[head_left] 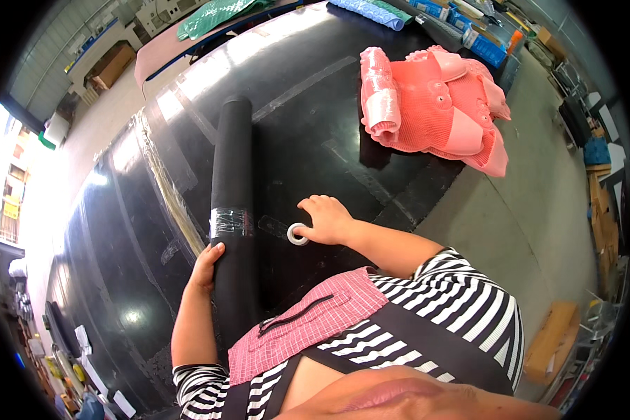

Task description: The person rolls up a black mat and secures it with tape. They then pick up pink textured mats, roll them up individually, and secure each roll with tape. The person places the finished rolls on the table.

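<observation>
A long black roll of sheet material [231,168] lies lengthwise on the black table, with a band of clear tape [232,222] around its middle. My left hand [206,267] grips the roll's left side just below that band, its thumb on top and its other fingers mostly hidden. To the right of the roll, my right hand [327,220] is over the table with its thumb in the hole of a small roll of tape [297,234]. Its index finger is stretched to the left, away from the black roll.
The black tabletop [308,147] carries strips of tape. Pink textured mats [437,105], one rolled in clear wrap, lie at the far right. Blue rolled sheeting [371,14] rests at the back edge. A cardboard box [551,341] stands on the floor to the right.
</observation>
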A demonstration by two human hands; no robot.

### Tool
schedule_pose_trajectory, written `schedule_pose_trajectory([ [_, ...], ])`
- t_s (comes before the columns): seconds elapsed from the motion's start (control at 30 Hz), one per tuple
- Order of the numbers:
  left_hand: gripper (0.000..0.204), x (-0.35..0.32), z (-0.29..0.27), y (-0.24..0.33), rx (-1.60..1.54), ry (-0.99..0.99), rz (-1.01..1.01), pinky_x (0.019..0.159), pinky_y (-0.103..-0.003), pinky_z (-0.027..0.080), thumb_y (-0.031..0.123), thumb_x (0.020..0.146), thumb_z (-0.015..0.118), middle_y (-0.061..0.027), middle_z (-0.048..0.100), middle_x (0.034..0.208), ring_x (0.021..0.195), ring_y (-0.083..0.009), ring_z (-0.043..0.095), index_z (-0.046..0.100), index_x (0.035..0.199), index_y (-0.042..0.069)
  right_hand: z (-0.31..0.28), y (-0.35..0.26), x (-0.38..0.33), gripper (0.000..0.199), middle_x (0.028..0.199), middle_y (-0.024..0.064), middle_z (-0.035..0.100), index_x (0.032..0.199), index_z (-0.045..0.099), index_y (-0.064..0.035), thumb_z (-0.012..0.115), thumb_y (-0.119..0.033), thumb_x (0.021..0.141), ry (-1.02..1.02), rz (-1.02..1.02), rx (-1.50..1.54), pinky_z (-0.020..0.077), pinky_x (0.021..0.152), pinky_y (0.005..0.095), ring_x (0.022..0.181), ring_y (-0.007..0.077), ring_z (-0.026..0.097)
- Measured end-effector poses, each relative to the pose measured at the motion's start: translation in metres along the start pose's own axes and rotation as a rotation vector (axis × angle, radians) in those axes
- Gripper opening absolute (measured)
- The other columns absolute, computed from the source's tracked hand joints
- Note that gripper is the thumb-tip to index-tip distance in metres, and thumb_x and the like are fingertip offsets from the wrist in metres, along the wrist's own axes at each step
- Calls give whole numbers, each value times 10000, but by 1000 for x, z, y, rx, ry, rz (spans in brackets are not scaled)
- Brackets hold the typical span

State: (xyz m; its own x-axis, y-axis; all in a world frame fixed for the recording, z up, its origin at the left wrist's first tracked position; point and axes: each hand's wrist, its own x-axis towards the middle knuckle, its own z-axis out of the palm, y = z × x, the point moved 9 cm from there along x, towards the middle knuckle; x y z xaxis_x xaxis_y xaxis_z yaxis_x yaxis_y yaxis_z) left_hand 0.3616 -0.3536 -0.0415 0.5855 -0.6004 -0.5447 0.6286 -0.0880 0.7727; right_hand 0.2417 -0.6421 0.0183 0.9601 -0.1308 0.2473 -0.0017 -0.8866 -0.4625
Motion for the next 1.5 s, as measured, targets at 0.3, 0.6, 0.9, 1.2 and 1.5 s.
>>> schedule_pose_trajectory([
  [0.3, 592, 28, 44, 110, -22, 62, 268, 935, -408, 585, 445, 954, 686, -178, 729, 1172, 1025, -288, 723, 624, 1317, -19, 6, -24, -110, 493, 1080, 125, 736, 1299, 626, 1, 741, -312, 935, -650, 184, 825, 526, 949, 356, 1043, 235, 690],
  [0.6, 568, 91, 336, 291, -169, -288, 686, 1019, -416, 545, 399, 962, 733, -141, 719, 1231, 1092, -277, 702, 616, 1329, -18, -94, 84, -126, 816, 1546, 160, 412, 1644, 162, -252, 647, -432, 1014, -139, 294, 1916, 428, 1116, 523, 1380, 335, 497],
  [0.9, 554, 163, 655, 294, -142, -458, 962, 1099, -439, 458, 427, 1012, 663, -93, 632, 1382, 1275, -249, 601, 545, 1414, 65, -313, 401, -123, 750, 1485, 122, 552, 1540, 390, -37, 710, -332, 930, 508, 220, 1701, 480, 1087, 464, 1311, 295, 575],
  [1.2, 856, 280, 660, 275, 1104, 16, 970, 1237, -491, 244, 465, 863, 802, -240, 187, 1701, 1574, -385, 193, 435, 1580, 178, -504, 623, 57, 598, 1327, 189, 641, 1395, 524, 3, 667, -401, 977, 707, 38, 1823, 614, 881, 484, 1167, 370, 653],
  [1.5, 1247, 310, 507, 95, 1269, 439, 323, 1180, -446, 400, 439, 671, 925, -248, 322, 1631, 1468, -405, 410, 206, 1640, 126, -510, 856, 224, 734, 1457, 147, 548, 1457, 527, -90, 825, -401, 863, 898, 627, 1278, 508, 1000, 517, 1354, 329, 494],
])
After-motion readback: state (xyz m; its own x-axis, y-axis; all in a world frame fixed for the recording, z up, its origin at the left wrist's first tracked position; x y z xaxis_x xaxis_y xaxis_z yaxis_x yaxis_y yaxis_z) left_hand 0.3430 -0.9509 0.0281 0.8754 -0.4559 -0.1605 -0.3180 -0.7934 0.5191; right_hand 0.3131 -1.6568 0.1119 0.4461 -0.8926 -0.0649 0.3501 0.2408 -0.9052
